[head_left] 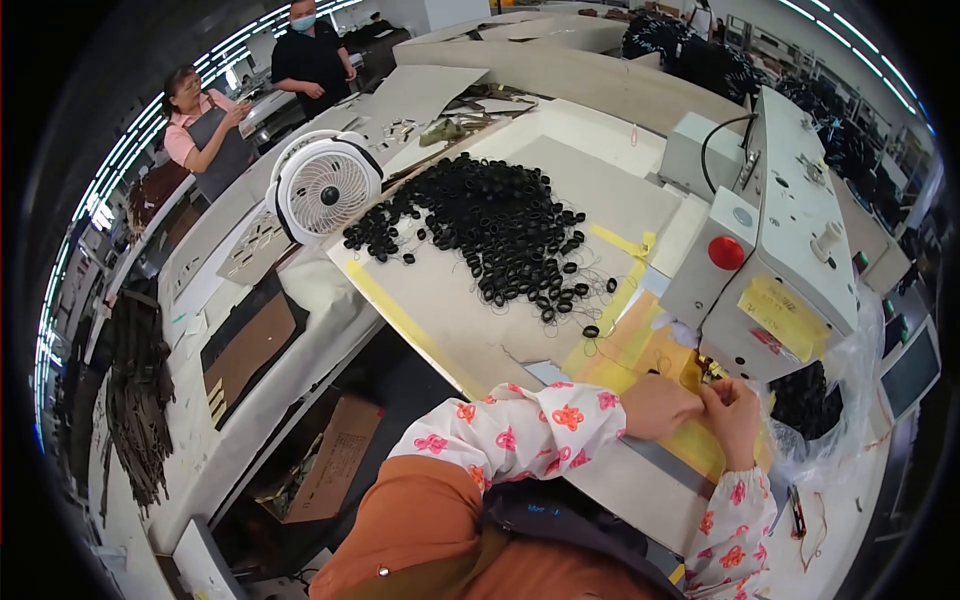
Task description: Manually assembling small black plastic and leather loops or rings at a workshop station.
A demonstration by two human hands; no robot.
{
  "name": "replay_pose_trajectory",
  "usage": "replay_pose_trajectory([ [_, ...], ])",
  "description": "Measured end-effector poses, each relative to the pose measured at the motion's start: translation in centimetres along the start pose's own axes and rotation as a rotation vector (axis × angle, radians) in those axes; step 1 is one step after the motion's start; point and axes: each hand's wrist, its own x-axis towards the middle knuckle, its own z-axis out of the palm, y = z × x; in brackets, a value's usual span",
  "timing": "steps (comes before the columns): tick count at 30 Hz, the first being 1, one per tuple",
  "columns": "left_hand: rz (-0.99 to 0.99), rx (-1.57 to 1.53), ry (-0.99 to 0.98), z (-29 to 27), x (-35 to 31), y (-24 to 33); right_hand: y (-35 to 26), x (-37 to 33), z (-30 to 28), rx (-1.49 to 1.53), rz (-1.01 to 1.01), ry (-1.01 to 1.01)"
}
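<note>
Both of my hands are at the front of a pale grey machine (pixel 790 215) with a round red button (pixel 726 252). My left hand (pixel 662 405) is closed, fingertips toward a small brass-coloured part (pixel 711 370) low on the machine. Beside it, my right hand (pixel 735 412) pinches with thumb and forefinger close to that part. What either hand holds is too small to make out. Beyond them a large heap of small black loops (pixel 490 215) with loose threads lies on a pale board (pixel 610 170). One stray loop (pixel 590 331) sits nearer my hands, by yellow tape (pixel 625 345).
A white fan (pixel 328 195) stands left of the heap. A clear plastic bag (pixel 815 440) with black pieces hangs right of the machine; thread snips (pixel 796 512) lie below. Brown strips (pixel 135 390) and a cardboard box (pixel 335 460) are at left. Two people (pixel 208 130) stand far left.
</note>
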Motion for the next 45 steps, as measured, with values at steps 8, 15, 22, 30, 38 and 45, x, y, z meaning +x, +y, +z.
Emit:
replay_pose_trajectory([
  [8,0.041,-0.020,-0.111,-1.7,0.9,-0.4,-1.3,0.0,-1.6,0.447,0.279,-0.300],
  [15,0.066,-0.318,0.252,-1.0,2.3,-1.3,-4.6,-2.3,-1.7,0.123,-0.040,-0.536],
  [22,-0.132,0.080,0.051,-2.3,1.8,-2.6,-4.4,-0.6,-2.0,0.307,0.048,-0.466],
  [30,-0.249,-0.180,-0.124,-2.5,3.3,-1.4,-1.6,1.3,-1.8,0.566,0.350,-0.470],
  [38,-0.351,-0.029,-0.014,-1.3,3.4,-1.2,-0.8,-0.5,0.1,0.143,-0.132,-0.018],
  [45,-0.356,0.014,0.046,-0.6,4.3,-2.4,-0.4,0.2,0.7,0.085,-0.221,0.096],
])
